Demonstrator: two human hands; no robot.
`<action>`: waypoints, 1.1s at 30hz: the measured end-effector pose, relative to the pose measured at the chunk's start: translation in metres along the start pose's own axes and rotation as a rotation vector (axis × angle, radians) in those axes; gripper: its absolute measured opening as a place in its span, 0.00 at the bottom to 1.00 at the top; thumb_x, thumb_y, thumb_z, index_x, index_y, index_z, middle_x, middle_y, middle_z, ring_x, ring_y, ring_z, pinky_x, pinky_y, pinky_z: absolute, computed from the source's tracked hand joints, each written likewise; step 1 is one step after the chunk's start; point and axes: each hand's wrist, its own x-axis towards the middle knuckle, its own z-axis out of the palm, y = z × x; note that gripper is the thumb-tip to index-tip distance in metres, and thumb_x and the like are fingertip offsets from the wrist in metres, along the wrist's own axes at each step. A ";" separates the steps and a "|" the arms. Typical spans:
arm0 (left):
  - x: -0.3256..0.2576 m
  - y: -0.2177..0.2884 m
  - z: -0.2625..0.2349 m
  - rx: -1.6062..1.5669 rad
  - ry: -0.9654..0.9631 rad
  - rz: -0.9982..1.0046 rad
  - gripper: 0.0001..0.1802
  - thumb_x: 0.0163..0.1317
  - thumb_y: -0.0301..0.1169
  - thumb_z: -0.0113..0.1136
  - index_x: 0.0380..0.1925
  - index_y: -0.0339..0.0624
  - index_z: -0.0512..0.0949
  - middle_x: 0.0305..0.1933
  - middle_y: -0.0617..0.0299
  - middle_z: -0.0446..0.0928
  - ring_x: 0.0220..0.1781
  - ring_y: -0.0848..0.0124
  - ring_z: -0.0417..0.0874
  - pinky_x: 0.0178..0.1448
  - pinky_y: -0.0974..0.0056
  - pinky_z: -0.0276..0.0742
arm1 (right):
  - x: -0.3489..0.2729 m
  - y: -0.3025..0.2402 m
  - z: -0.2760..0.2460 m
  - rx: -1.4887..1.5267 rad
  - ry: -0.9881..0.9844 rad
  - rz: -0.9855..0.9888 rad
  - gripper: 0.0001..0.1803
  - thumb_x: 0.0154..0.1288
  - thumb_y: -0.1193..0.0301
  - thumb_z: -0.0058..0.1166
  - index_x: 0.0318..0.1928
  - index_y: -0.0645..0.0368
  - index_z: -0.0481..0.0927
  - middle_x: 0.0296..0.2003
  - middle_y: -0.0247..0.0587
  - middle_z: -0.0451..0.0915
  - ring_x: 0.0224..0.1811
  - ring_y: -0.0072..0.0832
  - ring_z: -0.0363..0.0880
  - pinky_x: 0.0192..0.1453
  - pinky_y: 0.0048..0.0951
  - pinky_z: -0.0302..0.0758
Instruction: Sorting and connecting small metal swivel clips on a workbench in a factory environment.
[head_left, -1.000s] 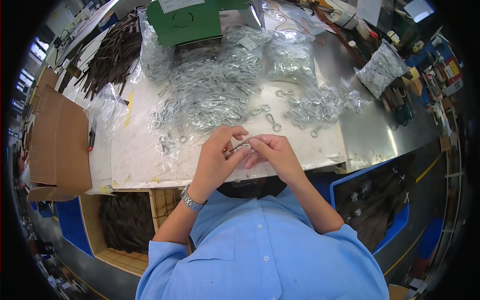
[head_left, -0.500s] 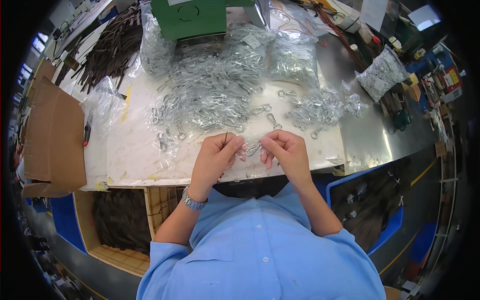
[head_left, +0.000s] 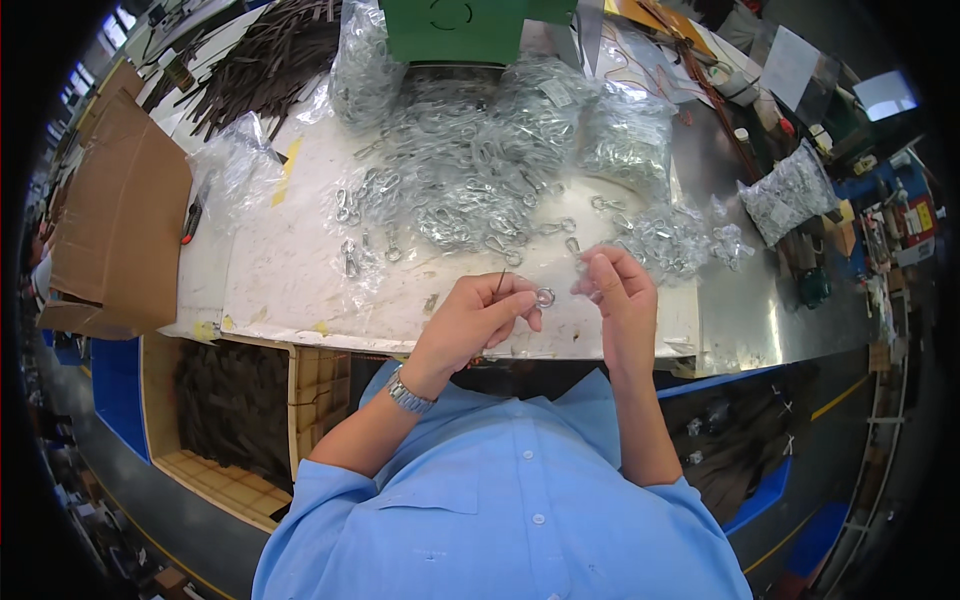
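**Hands pinching small metal parts over the bench**

Head view: left hand is curled, thumb and forefinger pressed together on a small metal ring; a thin dark strip sticks up from the same grip. The ring sits between the two hands, just above the near edge of the white board. Right hand is loosely closed, its fingertips drawn together near the ring; something small seems pinched there, but what it is cannot be told. A wristwatch is on the left wrist.

Beyond the hands lies a heap of metal clips, some loose on the board, some in clear bags. A green box stands behind the heap. A cardboard box lies at the left, and dark strips are piled at the far left of the bench.
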 end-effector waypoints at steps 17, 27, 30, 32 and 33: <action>-0.008 0.006 -0.003 0.180 0.183 0.186 0.12 0.76 0.30 0.65 0.53 0.35 0.86 0.38 0.67 0.86 0.26 0.85 0.70 0.27 0.77 0.60 | -0.002 0.028 0.003 0.248 -0.019 0.158 0.23 0.86 0.60 0.53 0.52 0.72 0.87 0.52 0.60 0.90 0.51 0.38 0.93 0.62 0.39 0.86; -0.018 0.011 0.016 0.097 0.335 0.158 0.11 0.78 0.29 0.64 0.52 0.34 0.88 0.37 0.61 0.89 0.22 0.87 0.68 0.26 0.77 0.61 | -0.005 0.028 0.006 0.279 -0.041 0.148 0.23 0.86 0.60 0.54 0.52 0.72 0.88 0.49 0.55 0.91 0.50 0.33 0.92 0.61 0.34 0.87; -0.015 0.007 0.015 0.084 0.296 0.177 0.11 0.79 0.28 0.62 0.54 0.34 0.87 0.41 0.61 0.91 0.25 0.87 0.71 0.28 0.77 0.66 | -0.007 0.028 0.008 0.250 -0.037 0.128 0.22 0.86 0.60 0.53 0.52 0.71 0.88 0.48 0.52 0.92 0.50 0.32 0.92 0.61 0.34 0.87; -0.013 0.005 0.018 0.091 0.313 0.189 0.11 0.79 0.28 0.62 0.54 0.34 0.86 0.41 0.59 0.91 0.24 0.87 0.70 0.27 0.78 0.65 | -0.008 0.026 0.010 0.243 -0.053 0.132 0.22 0.87 0.60 0.53 0.54 0.70 0.88 0.49 0.51 0.92 0.51 0.31 0.92 0.63 0.33 0.86; -0.012 0.005 0.020 0.098 0.331 0.202 0.11 0.79 0.28 0.62 0.54 0.33 0.86 0.42 0.58 0.91 0.23 0.87 0.69 0.26 0.78 0.63 | -0.008 0.027 0.010 0.243 -0.053 0.133 0.22 0.87 0.60 0.53 0.54 0.70 0.88 0.49 0.51 0.92 0.51 0.31 0.92 0.63 0.33 0.86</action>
